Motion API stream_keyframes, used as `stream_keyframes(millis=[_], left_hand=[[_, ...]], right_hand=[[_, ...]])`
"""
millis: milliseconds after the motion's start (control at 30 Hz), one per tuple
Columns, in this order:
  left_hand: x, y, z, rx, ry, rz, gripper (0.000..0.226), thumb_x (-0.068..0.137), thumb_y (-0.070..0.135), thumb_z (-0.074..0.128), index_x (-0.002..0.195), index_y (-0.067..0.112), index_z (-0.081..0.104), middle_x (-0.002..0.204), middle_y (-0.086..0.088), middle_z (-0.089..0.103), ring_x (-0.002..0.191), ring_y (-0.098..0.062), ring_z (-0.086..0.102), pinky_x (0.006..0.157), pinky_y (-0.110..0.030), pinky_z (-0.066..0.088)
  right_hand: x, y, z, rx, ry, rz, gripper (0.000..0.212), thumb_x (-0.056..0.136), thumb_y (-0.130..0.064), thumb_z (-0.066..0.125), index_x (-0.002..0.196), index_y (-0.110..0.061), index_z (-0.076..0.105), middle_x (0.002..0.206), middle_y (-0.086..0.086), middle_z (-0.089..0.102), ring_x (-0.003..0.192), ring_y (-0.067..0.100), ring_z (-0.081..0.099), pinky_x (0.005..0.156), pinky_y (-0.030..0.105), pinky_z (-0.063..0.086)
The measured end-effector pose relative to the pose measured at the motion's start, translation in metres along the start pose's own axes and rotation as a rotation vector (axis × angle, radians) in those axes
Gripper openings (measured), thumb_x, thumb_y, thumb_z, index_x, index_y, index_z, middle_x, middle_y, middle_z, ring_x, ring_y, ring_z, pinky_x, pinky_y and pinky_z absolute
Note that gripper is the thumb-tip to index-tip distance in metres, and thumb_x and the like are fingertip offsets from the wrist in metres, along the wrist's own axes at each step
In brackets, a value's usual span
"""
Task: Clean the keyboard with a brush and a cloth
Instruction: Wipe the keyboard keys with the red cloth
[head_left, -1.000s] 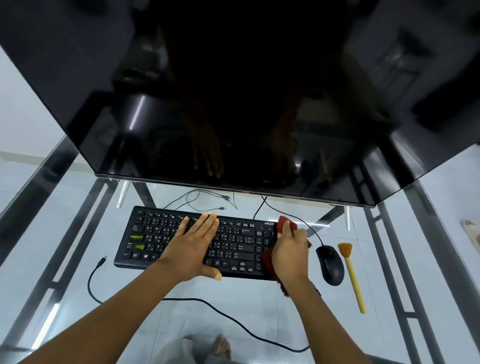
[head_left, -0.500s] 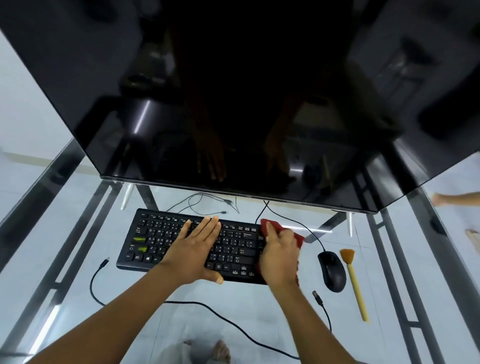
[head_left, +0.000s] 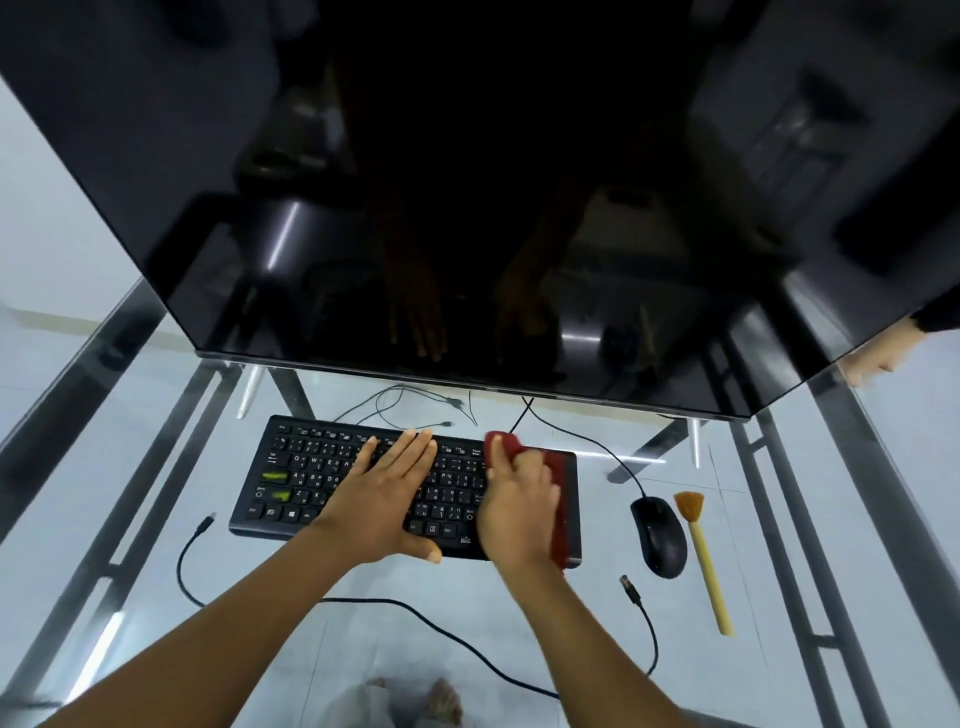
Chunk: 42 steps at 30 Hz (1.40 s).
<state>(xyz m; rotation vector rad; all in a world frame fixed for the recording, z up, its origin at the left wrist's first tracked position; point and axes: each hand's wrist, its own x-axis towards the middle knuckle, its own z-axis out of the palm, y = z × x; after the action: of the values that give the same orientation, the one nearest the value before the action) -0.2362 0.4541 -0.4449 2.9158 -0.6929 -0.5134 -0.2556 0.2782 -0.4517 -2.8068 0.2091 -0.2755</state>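
Wiping pass with the cloth on the right end of the keyboard, which lies flat on the glass desk below the monitor. Right hand lies over the red cloth with fingers curved round the wad, gripping it against the keys; red shows past the fingertips and along the hand's right side. Left hand is flat on the middle keys with fingers straight, holding nothing and bracing the board. Brush lies unused on the glass, just right of the mouse and well apart from both hands. To do this step well, my read: bear down with the flat hand so the board can't slide on glass, drag the cloth in row-long strokes with light pressure so no keycaps pop, and refold to a clean face for the edges. Watch the cable behind the keyboard and don't knock the mouse.
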Motion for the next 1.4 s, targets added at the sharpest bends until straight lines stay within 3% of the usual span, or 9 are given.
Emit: stream_keyframes(millis=[133, 367, 567, 667, 833, 1000, 1100, 1200, 1400], left_hand=[[-0.002, 0.001, -0.002, 0.005, 0.011, -0.002, 0.136, 0.044, 0.094, 0.02, 0.148, 0.017, -0.019, 0.156, 0.003, -0.025, 0.142, -0.013, -0.027, 0.115, -0.042, -0.015], [-0.002, 0.003, -0.005, 0.013, -0.035, -0.007, 0.134, 0.05, 0.093, 0.029, 0.149, 0.015, -0.019, 0.154, 0.002, -0.029, 0.141, -0.013, -0.029, 0.117, -0.045, -0.013], [-0.001, 0.002, -0.003, -0.011, -0.017, -0.004, 0.136, 0.047, 0.094, 0.03, 0.148, 0.016, -0.018, 0.156, 0.003, -0.025, 0.141, -0.012, -0.028, 0.116, -0.044, -0.014], [-0.002, 0.002, -0.004, 0.009, -0.03, -0.008, 0.132, 0.053, 0.092, 0.038, 0.141, 0.016, -0.026, 0.153, 0.003, -0.031, 0.141, -0.013, -0.029, 0.118, -0.045, -0.012], [-0.002, 0.003, -0.006, 0.001, -0.031, -0.01, 0.127, 0.066, 0.084, 0.05, 0.142, 0.015, -0.025, 0.149, 0.004, -0.034, 0.14, -0.015, -0.03, 0.117, -0.046, -0.012], [-0.005, -0.005, -0.01, -0.004, -0.002, 0.028, 0.117, 0.072, 0.077, 0.046, 0.15, 0.015, -0.015, 0.157, 0.0, -0.024, 0.14, -0.015, -0.028, 0.116, -0.044, -0.013], [-0.021, -0.035, -0.016, -0.064, 0.052, -0.06, 0.13, 0.062, 0.084, 0.051, 0.15, 0.015, -0.016, 0.155, 0.001, -0.026, 0.143, -0.022, -0.025, 0.115, -0.045, -0.015], [-0.046, -0.075, -0.014, -0.105, 0.082, -0.273, 0.143, 0.051, 0.089, 0.052, 0.15, 0.012, -0.017, 0.156, -0.003, -0.026, 0.143, -0.027, -0.025, 0.116, -0.049, -0.009], [-0.068, -0.103, -0.001, -0.275, 0.091, -0.32, 0.154, 0.041, 0.092, 0.054, 0.149, 0.009, -0.019, 0.158, -0.006, -0.02, 0.142, -0.017, -0.023, 0.118, -0.048, -0.001]], right_hand=[[0.007, 0.017, -0.002, -0.005, -0.088, -0.202, 0.055, 0.081, -0.011, 0.068, 0.133, -0.023, 0.056, 0.088, 0.006, 0.054, 0.075, 0.028, 0.056, 0.067, 0.037, 0.051], [-0.003, 0.039, -0.011, -0.056, -0.044, 0.161, 0.06, 0.077, -0.002, 0.073, 0.133, -0.002, 0.053, 0.092, 0.02, 0.057, 0.076, 0.036, 0.056, 0.066, 0.04, 0.049], [-0.012, -0.006, -0.011, 0.096, -0.356, -0.337, 0.042, 0.095, -0.018, 0.051, 0.136, -0.019, 0.044, 0.118, 0.011, 0.053, 0.106, 0.032, 0.052, 0.087, 0.043, 0.045], [-0.012, 0.036, -0.017, 0.115, -0.203, -0.011, 0.026, 0.095, -0.045, 0.053, 0.111, -0.027, 0.062, 0.097, -0.001, 0.056, 0.089, 0.025, 0.056, 0.077, 0.037, 0.046], [-0.021, 0.016, -0.008, 0.022, -0.1, 0.141, 0.057, 0.083, -0.015, 0.069, 0.137, -0.009, 0.05, 0.097, 0.012, 0.056, 0.082, 0.027, 0.054, 0.069, 0.037, 0.043], [-0.021, -0.024, -0.012, 0.089, -0.382, -0.324, 0.057, 0.094, -0.024, 0.053, 0.147, -0.02, 0.033, 0.116, 0.01, 0.05, 0.099, 0.028, 0.054, 0.085, 0.037, 0.047], [-0.008, 0.009, -0.028, 0.18, -0.394, -0.076, 0.037, 0.09, -0.048, 0.056, 0.125, -0.035, 0.055, 0.108, 0.008, 0.059, 0.093, 0.032, 0.06, 0.076, 0.042, 0.053], [-0.007, 0.023, -0.025, -0.021, -0.218, 0.259, 0.046, 0.096, -0.028, 0.049, 0.141, -0.023, 0.045, 0.116, 0.012, 0.052, 0.103, 0.032, 0.052, 0.088, 0.044, 0.044], [-0.029, -0.053, -0.016, -0.003, -0.462, -0.343, 0.066, 0.095, -0.011, 0.047, 0.149, -0.035, 0.02, 0.12, 0.003, 0.044, 0.102, 0.022, 0.041, 0.087, 0.034, 0.036]])
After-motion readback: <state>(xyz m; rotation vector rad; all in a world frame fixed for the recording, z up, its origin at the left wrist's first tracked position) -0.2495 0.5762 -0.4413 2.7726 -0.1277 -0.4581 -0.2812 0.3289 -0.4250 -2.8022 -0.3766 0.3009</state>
